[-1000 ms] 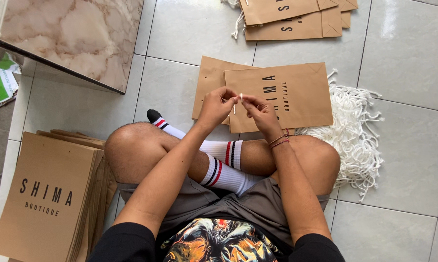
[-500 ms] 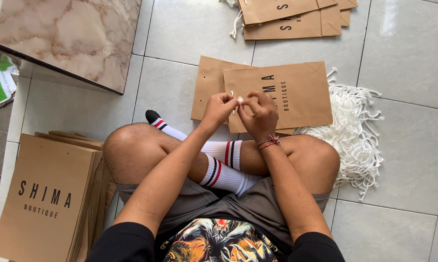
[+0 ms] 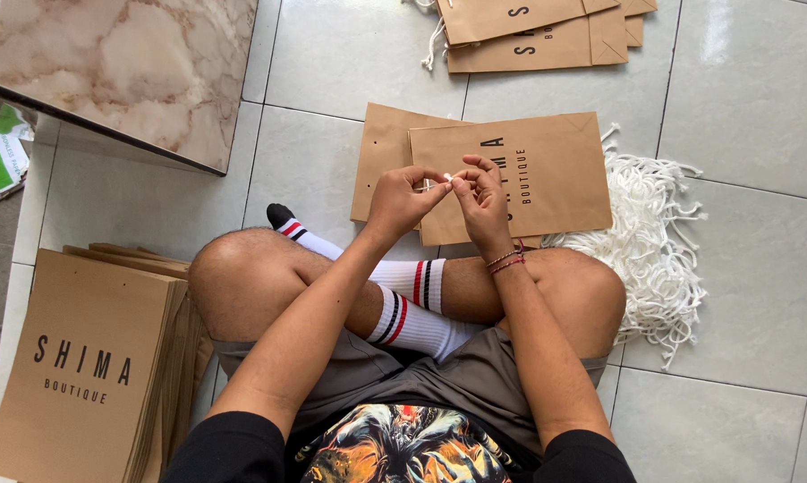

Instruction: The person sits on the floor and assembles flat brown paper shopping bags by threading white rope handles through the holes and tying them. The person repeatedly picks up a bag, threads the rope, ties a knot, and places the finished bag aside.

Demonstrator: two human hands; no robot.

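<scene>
You sit cross-legged on a pale tiled floor (image 3: 743, 98), and most of the room around you is taken: a stack of brown paper bags (image 3: 81, 358) lies at your left knee, a marble-topped slab (image 3: 126, 72) fills the far-left corner of the floor in view, and more flat bags (image 3: 538, 27) lie along the far edge. Bare tiles open up to your right and between the slab and the bags ahead.

Just beyond your shins two flat brown bags (image 3: 547, 170) lie overlapped, with a loose heap of white cords (image 3: 654, 241) touching their right side.

The thing in hand is a short white cord (image 3: 446, 182), thin and only partly visible, raised over the near-left part of the top bag. Your left hand (image 3: 402, 199) and right hand (image 3: 480, 199) meet there, knuckles up and wrists bent inward. The thumb and forefinger of each are pinched on the cord, tips almost touching, the other fingers curled loosely. Red bands circle your right wrist (image 3: 505, 262)
</scene>
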